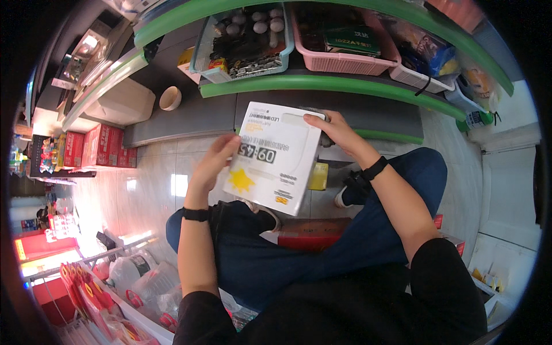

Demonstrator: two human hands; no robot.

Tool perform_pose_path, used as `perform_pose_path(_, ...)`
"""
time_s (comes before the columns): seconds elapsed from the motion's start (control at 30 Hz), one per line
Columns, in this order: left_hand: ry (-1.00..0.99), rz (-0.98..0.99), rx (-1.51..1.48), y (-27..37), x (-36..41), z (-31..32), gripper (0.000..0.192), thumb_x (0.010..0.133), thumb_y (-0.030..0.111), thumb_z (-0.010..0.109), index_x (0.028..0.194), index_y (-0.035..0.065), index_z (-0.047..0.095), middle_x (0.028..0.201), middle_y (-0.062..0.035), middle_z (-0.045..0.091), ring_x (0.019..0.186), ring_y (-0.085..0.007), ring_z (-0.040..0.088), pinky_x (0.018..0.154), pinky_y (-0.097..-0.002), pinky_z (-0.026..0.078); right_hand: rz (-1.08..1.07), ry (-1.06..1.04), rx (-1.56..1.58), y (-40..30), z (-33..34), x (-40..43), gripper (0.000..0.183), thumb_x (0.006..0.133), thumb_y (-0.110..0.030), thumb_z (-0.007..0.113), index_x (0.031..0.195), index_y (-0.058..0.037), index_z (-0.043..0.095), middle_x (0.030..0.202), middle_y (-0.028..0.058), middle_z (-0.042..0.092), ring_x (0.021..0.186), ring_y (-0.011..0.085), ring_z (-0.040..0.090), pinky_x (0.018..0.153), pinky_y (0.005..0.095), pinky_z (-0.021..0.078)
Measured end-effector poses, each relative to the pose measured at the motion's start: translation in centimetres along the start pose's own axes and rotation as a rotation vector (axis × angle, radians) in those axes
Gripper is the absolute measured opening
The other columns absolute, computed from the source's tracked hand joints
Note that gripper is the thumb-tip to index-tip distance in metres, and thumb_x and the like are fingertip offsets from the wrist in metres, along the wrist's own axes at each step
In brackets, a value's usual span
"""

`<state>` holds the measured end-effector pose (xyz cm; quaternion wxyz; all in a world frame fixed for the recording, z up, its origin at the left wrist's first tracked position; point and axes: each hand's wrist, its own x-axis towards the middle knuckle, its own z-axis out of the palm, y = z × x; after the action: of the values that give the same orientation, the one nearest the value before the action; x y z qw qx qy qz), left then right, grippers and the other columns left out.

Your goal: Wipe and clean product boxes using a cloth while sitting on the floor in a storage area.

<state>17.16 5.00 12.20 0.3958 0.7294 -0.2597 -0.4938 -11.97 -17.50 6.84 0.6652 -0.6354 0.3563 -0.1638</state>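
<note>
A flat white cardboard box (pixel 274 159) with a printed clock display and a yellow sun shape is held up over my knees, its print upside down to me. My right hand (pixel 334 129) grips its upper right corner, thumb on the front face. At the box's left edge is my left hand (pixel 217 157), slightly blurred, fingers bent along the side; how firmly it holds cannot be told. Below and behind the white box, a small yellow box (pixel 318 176) shows near the floor. A red box (pixel 315 233) lies between my legs.
Green-edged shelves ahead hold a light blue basket (pixel 246 71) of bulbs and small parts, a pink basket (pixel 347 62) and a white basket (pixel 420 79). A bowl (pixel 170 98) stands on the lower shelf. Red cartons (pixel 103 146) are at left; plastic bottles (pixel 148 276) lie lower left.
</note>
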Motion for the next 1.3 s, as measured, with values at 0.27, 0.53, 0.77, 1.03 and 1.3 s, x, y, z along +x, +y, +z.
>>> perform_pose_path(0.27,-0.254,0.071,-0.375,0.7,0.5,3.7,0.08,0.097,0.015,0.084,0.161,-0.0009,0.04,0.146,-0.0165,0.066,0.133,-0.0252,0.067,0.113,-0.0393,0.054,-0.418,0.006,-0.193,-4.0,-0.5,-1.3,0.057,0.098,-0.044,0.083,0.126,0.0057,0.074,0.13,0.0109,0.068,0.115,0.0222,0.067,0.099,0.0329,0.0517)
perform_pose_path(0.53,-0.123,0.35,-0.215,-1.6,1.5,8.1,0.096,0.075,-0.003,0.095,0.147,0.0039,0.032,0.136,-0.0163,0.061,0.132,-0.0273,0.063,0.114,-0.042,0.054,-0.599,-0.111,-0.289,-5.6,-3.0,-1.6,0.049,0.082,-0.018,0.086,0.127,-0.003,0.073,0.145,0.0099,0.065,0.14,0.0259,0.059,0.122,0.0383,0.0441)
perform_pose_path(0.77,0.21,0.559,0.15,-5.0,1.5,11.7,0.098,0.079,0.017,0.1,0.146,0.0021,0.029,0.135,-0.0177,0.06,0.129,-0.0318,0.063,0.107,-0.0414,0.056,-0.644,-0.146,-0.543,-5.0,-4.1,-1.0,0.048,0.081,-0.006,0.083,0.128,-0.0068,0.078,0.15,0.0134,0.067,0.146,0.028,0.058,0.124,0.0418,0.0452)
perform_pose_path(1.03,0.198,0.669,0.498,-5.9,1.7,12.7,0.113,0.078,0.021,0.099,0.16,-0.0032,0.025,0.155,-0.0253,0.03,0.145,-0.0446,0.047,0.121,-0.0483,0.046,-0.16,0.056,-0.417,-7.8,-3.1,-2.9,0.039,0.108,-0.022,0.066,0.142,-0.0038,0.072,0.141,0.0202,0.073,0.146,0.0345,0.059,0.122,0.047,0.0471)
perform_pose_path(1.3,0.186,0.723,0.531,-7.0,1.7,13.0,0.104,0.083,0.02,0.095,0.163,-0.0021,0.032,0.155,-0.0279,0.031,0.143,-0.0491,0.044,0.126,-0.0521,0.039,-0.688,0.217,-1.127,-2.8,6.1,-4.1,0.052,0.109,-0.018,0.055,0.157,0.0038,0.055,0.166,0.0215,0.053,0.159,0.0363,0.045,0.13,0.0516,0.0342)
